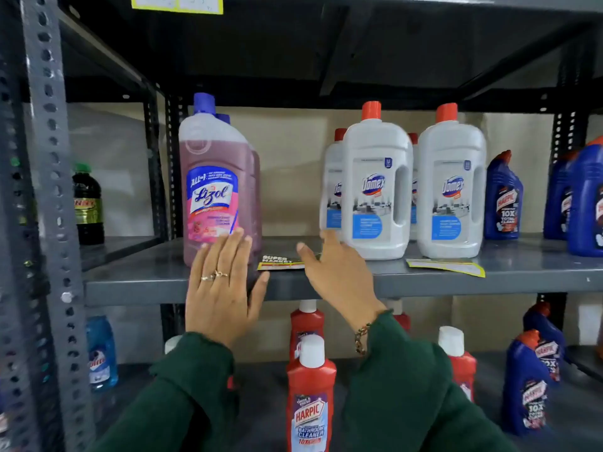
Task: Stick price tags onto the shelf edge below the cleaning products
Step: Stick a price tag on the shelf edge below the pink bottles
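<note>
A yellow and black price tag (281,262) lies flat on the grey shelf (137,282) near its front edge, between my two hands. My left hand (222,288) is spread flat over the shelf edge, its fingertips against the base of the pink Lizol bottle (217,181). My right hand (336,275) hovers open just right of the tag, thumb above its right end, holding nothing. A second yellow tag (445,266) lies on the shelf in front of the white Domex bottles (375,190).
Blue Harpic bottles (502,197) stand at the right of the shelf, a dark bottle (87,203) in the left bay. Red Harpic bottles (310,396) fill the lower shelf. A perforated steel upright (49,190) runs down the left. Another yellow tag (177,3) hangs on the shelf above.
</note>
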